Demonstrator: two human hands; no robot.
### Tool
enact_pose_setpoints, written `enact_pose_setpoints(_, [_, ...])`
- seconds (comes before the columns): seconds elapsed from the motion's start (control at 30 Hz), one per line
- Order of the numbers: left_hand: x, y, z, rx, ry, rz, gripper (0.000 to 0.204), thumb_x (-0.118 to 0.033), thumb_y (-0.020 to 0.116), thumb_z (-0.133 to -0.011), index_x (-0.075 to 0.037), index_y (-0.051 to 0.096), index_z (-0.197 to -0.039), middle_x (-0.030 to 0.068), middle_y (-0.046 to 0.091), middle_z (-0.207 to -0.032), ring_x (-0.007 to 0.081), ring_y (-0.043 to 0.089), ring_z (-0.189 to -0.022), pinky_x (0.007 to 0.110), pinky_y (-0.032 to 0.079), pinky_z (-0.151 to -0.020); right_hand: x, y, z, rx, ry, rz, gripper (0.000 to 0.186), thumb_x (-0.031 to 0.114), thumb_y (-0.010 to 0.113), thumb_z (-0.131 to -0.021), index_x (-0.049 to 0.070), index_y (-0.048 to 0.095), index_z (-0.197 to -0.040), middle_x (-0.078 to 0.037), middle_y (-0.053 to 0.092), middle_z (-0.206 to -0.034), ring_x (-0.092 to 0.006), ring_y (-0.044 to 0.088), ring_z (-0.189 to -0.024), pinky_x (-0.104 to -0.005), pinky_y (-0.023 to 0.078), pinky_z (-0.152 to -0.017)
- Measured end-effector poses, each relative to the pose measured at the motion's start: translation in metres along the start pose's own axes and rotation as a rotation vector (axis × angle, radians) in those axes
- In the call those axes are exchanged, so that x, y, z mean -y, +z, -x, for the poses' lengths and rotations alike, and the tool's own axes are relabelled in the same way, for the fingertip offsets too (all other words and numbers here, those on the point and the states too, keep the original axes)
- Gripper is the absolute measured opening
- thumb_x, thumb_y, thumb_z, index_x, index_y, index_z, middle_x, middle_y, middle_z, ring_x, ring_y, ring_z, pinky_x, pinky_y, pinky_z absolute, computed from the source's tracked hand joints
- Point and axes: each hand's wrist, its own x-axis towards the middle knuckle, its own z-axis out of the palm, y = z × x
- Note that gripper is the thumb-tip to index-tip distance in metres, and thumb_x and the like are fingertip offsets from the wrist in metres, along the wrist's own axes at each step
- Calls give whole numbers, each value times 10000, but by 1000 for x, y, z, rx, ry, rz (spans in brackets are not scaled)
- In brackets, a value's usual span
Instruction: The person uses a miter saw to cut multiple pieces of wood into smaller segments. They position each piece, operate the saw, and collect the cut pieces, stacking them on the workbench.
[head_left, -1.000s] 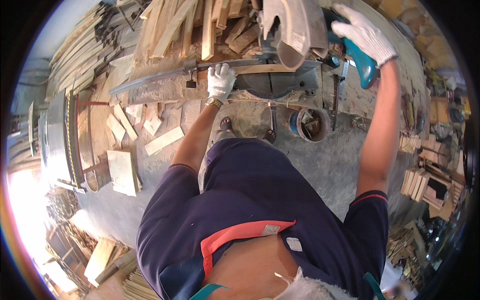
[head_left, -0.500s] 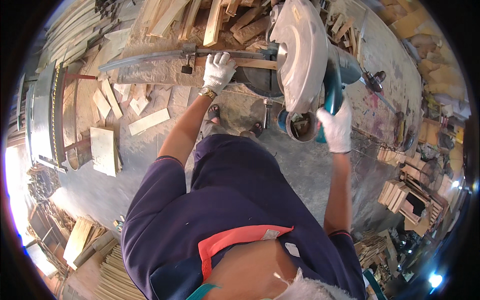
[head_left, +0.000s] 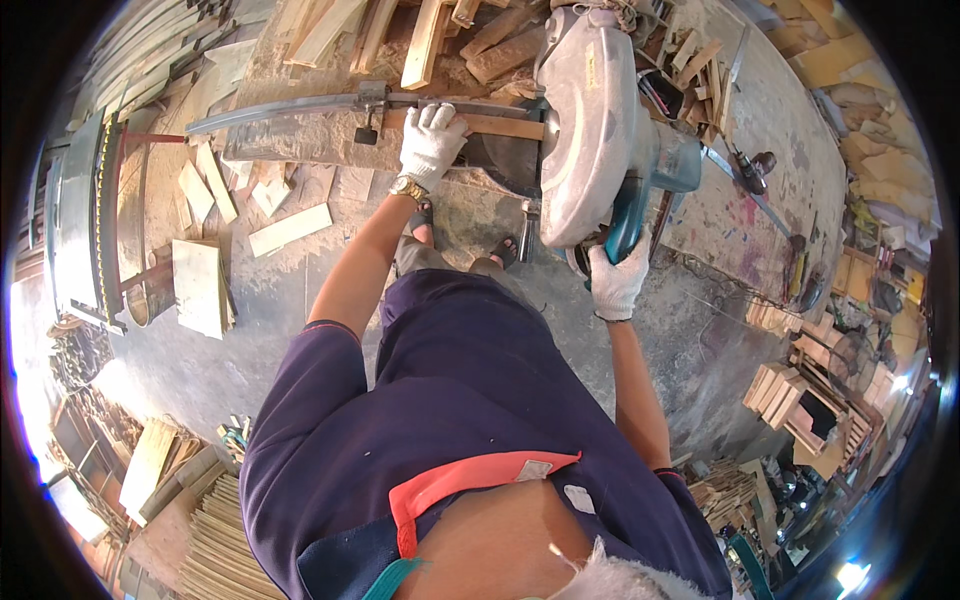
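Note:
My left hand (head_left: 432, 145), in a white knit glove, has its fingers bent over a narrow wooden strip (head_left: 505, 127) and holds it along the metal fence (head_left: 270, 117). The strip's right end reaches the guard of a mitre saw (head_left: 585, 130), which hides the blade's cutting edge. Wrapped round the saw's teal handle (head_left: 627, 222) is my right hand (head_left: 620, 278), gloved as well. A clamp-like stop (head_left: 370, 110) sits on the fence just left of my left hand.
Wooden offcuts (head_left: 425, 45) lie piled behind the fence. Loose boards (head_left: 290, 229) are on the floor at the left, by a metal frame (head_left: 90, 225). A second bench (head_left: 775, 190) carries tools at the right. Wooden crates (head_left: 790, 405) stand farther right.
The saw head has swung lower, toward the strip, and my right hand has moved left and nearer with its handle. My left hand stays on the strip.

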Motion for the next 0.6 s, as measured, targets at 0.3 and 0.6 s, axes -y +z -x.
enact_pose_setpoints(0.3, [0, -3, -1, -6, -4, 10, 186, -299, 783, -792, -154, 709, -882, 36, 621, -1049, 275, 592, -1087, 503, 427, -929, 11, -11, -12, 74, 39, -83, 567, 65, 701, -801, -39, 507, -1324, -98, 660, -913, -195, 650, -730, -357, 553, -707])
enact_pose_setpoints(0.6, [-17, -28, 39, -5, 224, 80, 377, -261, 773, -761, -91, 667, -1081, 83, 632, -1133, 305, 592, -1081, 502, 431, -923, 133, -135, -140, 461, 47, -214, 567, 286, 655, -885, -19, 540, -1350, -110, 657, -811, -175, 665, -604, -322, 548, -559])
